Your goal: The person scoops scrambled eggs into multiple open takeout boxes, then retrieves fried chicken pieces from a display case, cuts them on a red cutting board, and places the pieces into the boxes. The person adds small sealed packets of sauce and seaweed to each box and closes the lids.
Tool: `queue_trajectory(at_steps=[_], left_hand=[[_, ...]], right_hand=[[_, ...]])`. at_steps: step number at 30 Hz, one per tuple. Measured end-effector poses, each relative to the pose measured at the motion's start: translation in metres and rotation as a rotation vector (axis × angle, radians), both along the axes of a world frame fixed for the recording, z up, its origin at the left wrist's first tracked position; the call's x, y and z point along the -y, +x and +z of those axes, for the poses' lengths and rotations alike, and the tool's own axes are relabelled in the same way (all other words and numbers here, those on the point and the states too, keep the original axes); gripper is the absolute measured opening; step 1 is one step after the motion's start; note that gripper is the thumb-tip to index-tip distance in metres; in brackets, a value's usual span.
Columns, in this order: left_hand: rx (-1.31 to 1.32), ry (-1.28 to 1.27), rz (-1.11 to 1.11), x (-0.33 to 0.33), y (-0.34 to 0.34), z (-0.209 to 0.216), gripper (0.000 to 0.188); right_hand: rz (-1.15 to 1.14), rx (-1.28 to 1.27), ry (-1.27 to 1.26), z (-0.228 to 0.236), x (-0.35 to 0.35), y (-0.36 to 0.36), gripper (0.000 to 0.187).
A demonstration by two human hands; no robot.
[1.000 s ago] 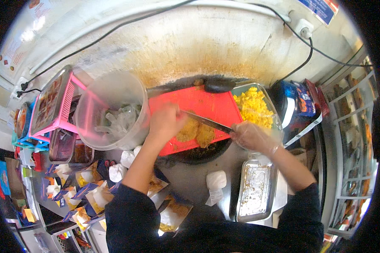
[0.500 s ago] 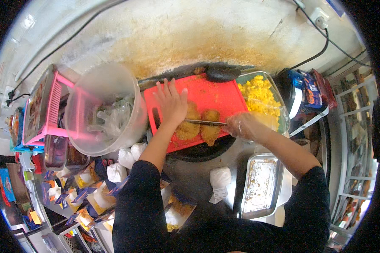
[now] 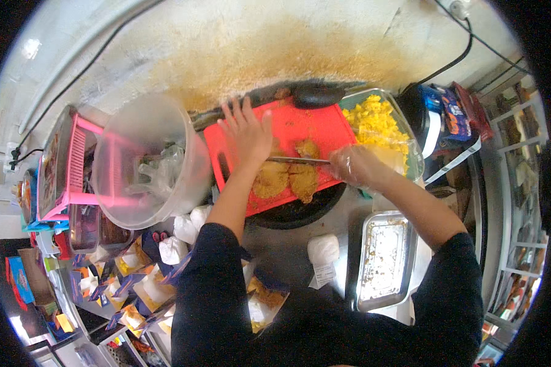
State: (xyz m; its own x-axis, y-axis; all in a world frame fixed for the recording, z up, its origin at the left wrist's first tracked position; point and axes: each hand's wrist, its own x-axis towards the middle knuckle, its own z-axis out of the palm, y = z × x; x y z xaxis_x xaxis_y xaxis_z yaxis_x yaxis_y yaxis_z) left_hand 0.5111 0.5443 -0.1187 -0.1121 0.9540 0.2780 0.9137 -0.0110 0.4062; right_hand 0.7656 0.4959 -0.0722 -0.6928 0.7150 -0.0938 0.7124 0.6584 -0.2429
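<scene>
My right hand [image 3: 355,166], in a clear plastic glove, grips a knife [image 3: 297,160] whose blade points left across a red cutting board [image 3: 315,125]. Under and around the blade lie flat, golden-brown breaded pieces [image 3: 270,180] that look like fried cutlets. The piece on the right [image 3: 303,182] appears divided along the blade, its smaller part on the far side. My left hand [image 3: 248,133] is bare with fingers spread, over the board's left part. Its palm edge is by the knife's tip, and it hides some of the left piece.
A glass dish of yellow chunks [image 3: 382,128] stands right of the board, a metal tray [image 3: 382,260] nearer me. Left are a clear plastic tub [image 3: 147,202] holding plastic bags, and a pink rack [image 3: 76,159]. White wrapped bundles [image 3: 322,249] and open food boxes [image 3: 153,287] lie nearer.
The knife has moved slightly farther from me over the pieces, and a gap now shows in the right piece. My left hand stays spread over the board. The whole view has shifted a little.
</scene>
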Motion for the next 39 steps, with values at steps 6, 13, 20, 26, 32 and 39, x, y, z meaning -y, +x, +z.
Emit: queue_trajectory(at_steps=[6,13,20,26,32,39], left_hand=[[0.122,-0.114,0.002,0.026,-0.008,0.006,0.071],[0.045,-0.088,-0.04,0.037,-0.014,-0.035,0.068],[0.222,0.277,-0.074,-0.009,-0.011,0.021,0.07],[0.143,-0.09,0.085,-0.034,0.01,-0.043,0.074],[0.009,0.058,0.059,-0.033,0.006,-0.02,0.058],[0.291,-0.001,0.105,0.059,-0.021,0.023,0.052]], right_hand=[[-0.061,0.107,-0.042,0.048,0.046,-0.009,0.017],[-0.162,0.253,-0.063,-0.008,0.052,-0.023,0.026],[-0.02,0.067,0.095,0.049,0.011,0.002,0.016],[0.061,0.145,0.189,0.0,-0.039,0.009,0.021],[0.018,0.031,0.102,-0.022,-0.036,0.004,0.027],[-0.053,0.138,-0.087,0.053,0.06,-0.012,0.022]])
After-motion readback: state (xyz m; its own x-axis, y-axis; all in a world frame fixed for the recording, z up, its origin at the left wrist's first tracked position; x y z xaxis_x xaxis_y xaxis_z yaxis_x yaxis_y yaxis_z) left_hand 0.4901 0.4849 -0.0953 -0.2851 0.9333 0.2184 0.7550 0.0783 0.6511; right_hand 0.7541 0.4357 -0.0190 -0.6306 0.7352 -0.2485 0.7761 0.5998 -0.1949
